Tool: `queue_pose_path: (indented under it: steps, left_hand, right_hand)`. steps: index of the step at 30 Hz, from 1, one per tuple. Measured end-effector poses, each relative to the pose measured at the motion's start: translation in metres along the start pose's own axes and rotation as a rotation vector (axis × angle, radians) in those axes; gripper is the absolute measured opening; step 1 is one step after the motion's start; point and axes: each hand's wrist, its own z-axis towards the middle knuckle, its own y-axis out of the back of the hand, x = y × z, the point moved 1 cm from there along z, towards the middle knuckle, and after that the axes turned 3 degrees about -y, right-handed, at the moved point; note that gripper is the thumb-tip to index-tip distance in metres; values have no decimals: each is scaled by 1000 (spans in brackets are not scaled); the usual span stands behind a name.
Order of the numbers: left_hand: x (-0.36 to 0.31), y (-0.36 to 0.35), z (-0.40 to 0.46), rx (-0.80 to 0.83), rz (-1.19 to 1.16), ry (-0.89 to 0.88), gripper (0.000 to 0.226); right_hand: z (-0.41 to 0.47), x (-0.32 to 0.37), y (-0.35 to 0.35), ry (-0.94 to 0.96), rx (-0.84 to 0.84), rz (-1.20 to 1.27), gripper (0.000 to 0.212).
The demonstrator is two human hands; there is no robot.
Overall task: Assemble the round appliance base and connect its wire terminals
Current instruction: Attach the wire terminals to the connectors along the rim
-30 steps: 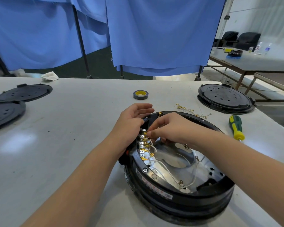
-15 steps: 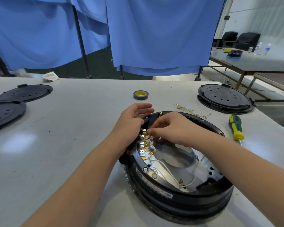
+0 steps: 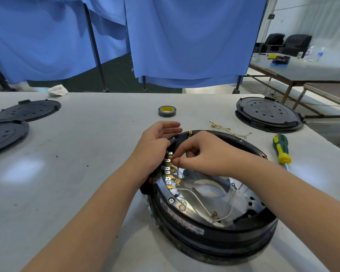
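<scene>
worktop (image 3: 71,193): grey, smooth, I see open room left of my hands | round appliance base (image 3: 214,228): black ring, shiny metal inside, under both hands, far rim hidden by right hand (image 3: 202,154) | left hand (image 3: 155,148): fingers relaxed, braces rim | right hand: curled, pinching a brass terminal (image 3: 170,161), grip partly hidden

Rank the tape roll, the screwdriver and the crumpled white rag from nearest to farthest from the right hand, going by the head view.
1. Tape roll, just beyond the right hand, slightly left.
2. Screwdriver, off to its right on the table.
3. Rag, far left at the table's back edge.
</scene>
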Motion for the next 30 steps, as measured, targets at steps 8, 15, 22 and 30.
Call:
queue_pose_path:
  steps: [8,15,22,30]
  left_hand:
    - [0,0,0,-1,-4,0,55]
    - [-1,0,-1,-4,2,8,55]
    - [-2,-1,-2,-12,12,20,54]
    - [0,-1,0,-4,0,18,55]
  right_hand:
    - [0,1,-1,-8,11,-9,9]
    - [0,-1,1,4,11,-61,8]
    - [-1,0,2,13,18,-82,6]
    - [1,-2,1,20,20,-107,7]
